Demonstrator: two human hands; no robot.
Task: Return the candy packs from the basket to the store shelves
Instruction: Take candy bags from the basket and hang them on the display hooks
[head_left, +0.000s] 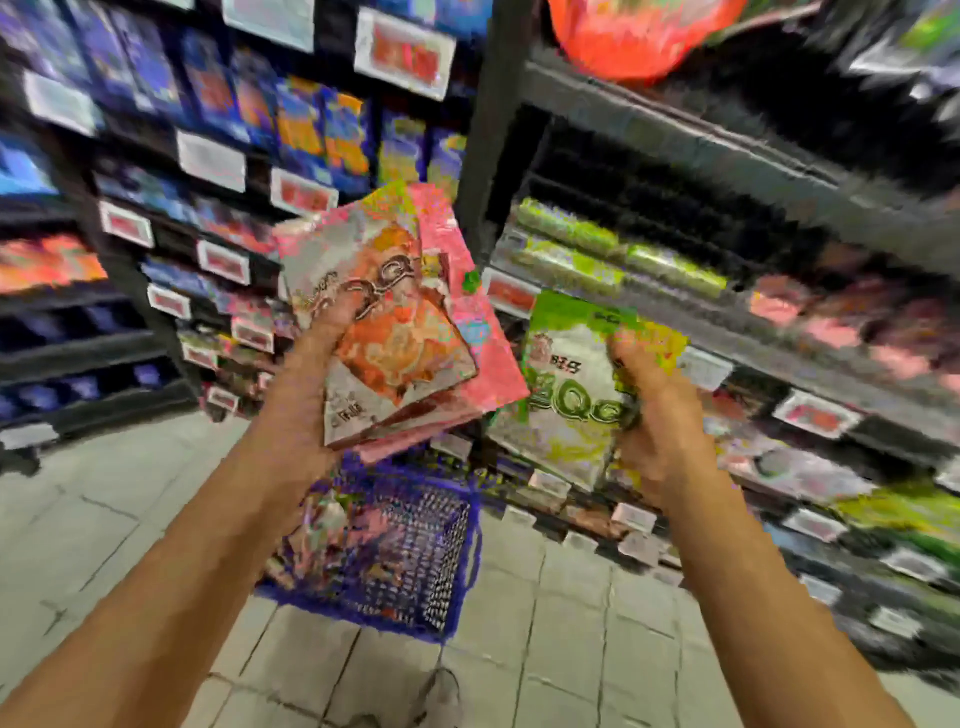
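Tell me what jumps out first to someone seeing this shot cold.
The two raised hands at centre frame: the left hand grips an orange candy pack with a pink pack stacked behind it, and the right hand grips a green candy pack. Below them on the tiled floor stands a blue basket holding more packs. Blurred store shelves with red price tags surround them.

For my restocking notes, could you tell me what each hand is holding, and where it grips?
The left hand grips the orange and pink packs by their lower left edge. The right hand holds the green pack by its right edge.
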